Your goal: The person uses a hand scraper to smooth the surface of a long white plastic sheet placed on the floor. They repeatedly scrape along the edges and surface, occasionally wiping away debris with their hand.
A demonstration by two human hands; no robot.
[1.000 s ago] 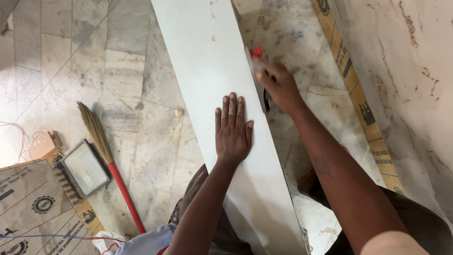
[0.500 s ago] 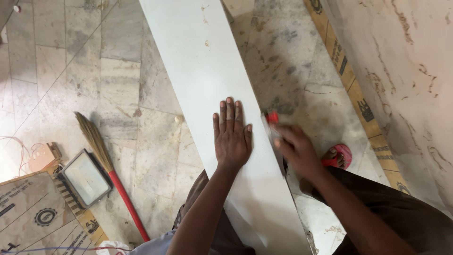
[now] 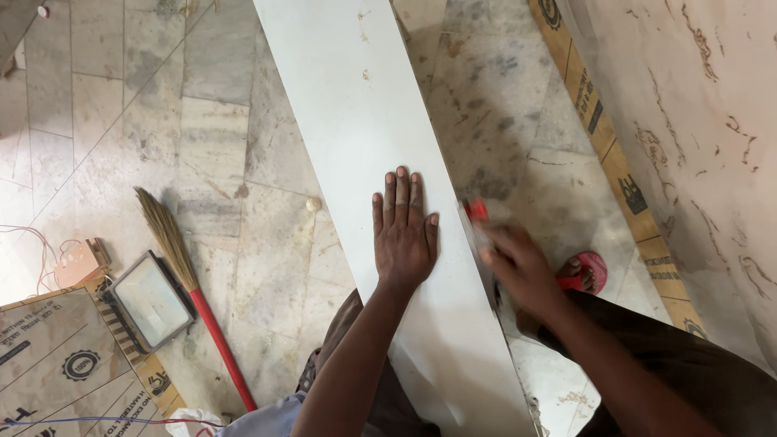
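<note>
A long white board (image 3: 348, 105) runs from the top of the view down to my body. My left hand (image 3: 403, 235) lies flat on it, fingers together and pointing away. My right hand (image 3: 518, 263) is at the board's right edge, blurred with motion, closed around a small red-tipped tool (image 3: 477, 212) that touches that edge. A foot in a red sandal (image 3: 584, 272) stands just right of the hand on the marble floor (image 3: 218, 162).
A broom with a red handle (image 3: 202, 299) lies on the floor to the left, beside a flat grey floodlight (image 3: 150, 299). Printed cardboard (image 3: 57, 372) sits at the bottom left. A large marbled sheet (image 3: 696, 146) with a cardboard strip (image 3: 615, 162) fills the right side.
My right hand with the red-tipped tool has slid along the board's right edge toward me. My left hand stays pressed flat on the board.
</note>
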